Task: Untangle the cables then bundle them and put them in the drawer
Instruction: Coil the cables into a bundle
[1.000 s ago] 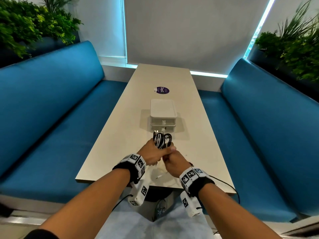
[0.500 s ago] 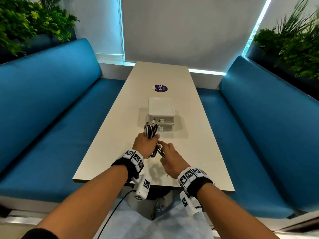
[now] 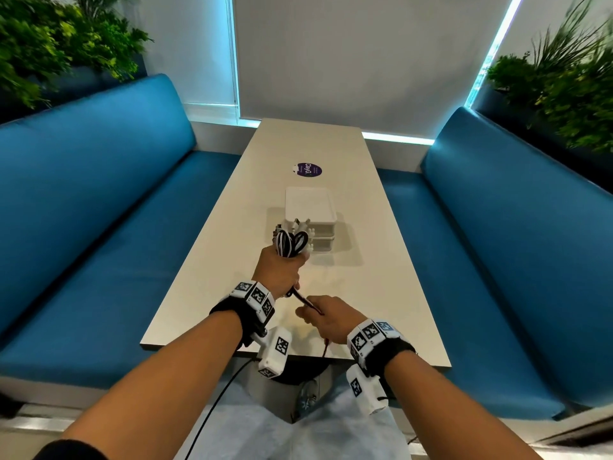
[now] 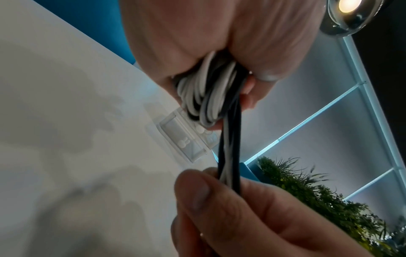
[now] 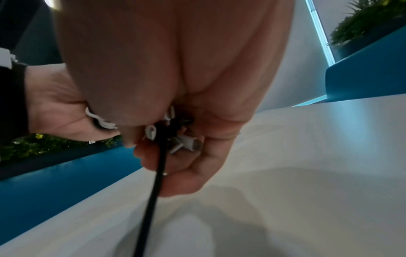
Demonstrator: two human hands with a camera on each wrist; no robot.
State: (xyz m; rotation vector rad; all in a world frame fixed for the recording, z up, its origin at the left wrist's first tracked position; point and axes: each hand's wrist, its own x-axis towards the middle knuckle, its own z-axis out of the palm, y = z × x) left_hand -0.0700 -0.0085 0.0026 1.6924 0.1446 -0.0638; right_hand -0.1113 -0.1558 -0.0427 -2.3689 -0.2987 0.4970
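My left hand (image 3: 281,272) grips a coiled bundle of black and white cables (image 3: 292,244); their loops stick up above my fist, just in front of the white drawer unit (image 3: 310,214). In the left wrist view the coils (image 4: 204,97) sit in my fist and taut black and white strands (image 4: 229,156) run down to my right hand (image 4: 219,191). My right hand (image 3: 326,318) holds those tail strands nearer to me, low over the table. The right wrist view shows white plug ends (image 5: 186,144) and a black cable (image 5: 158,165) held in its curled fingers.
The drawer unit stands mid-table on a long pale table (image 3: 205,287), its drawers shut. A purple sticker (image 3: 308,170) lies beyond it. Blue benches (image 3: 99,227) run along both sides, with plants (image 3: 564,78) behind them.
My hands have come apart. The left hand has lifted the coiled bundle forward toward the drawer unit; the right hand has drawn back toward me, pulling the tail strands taut.
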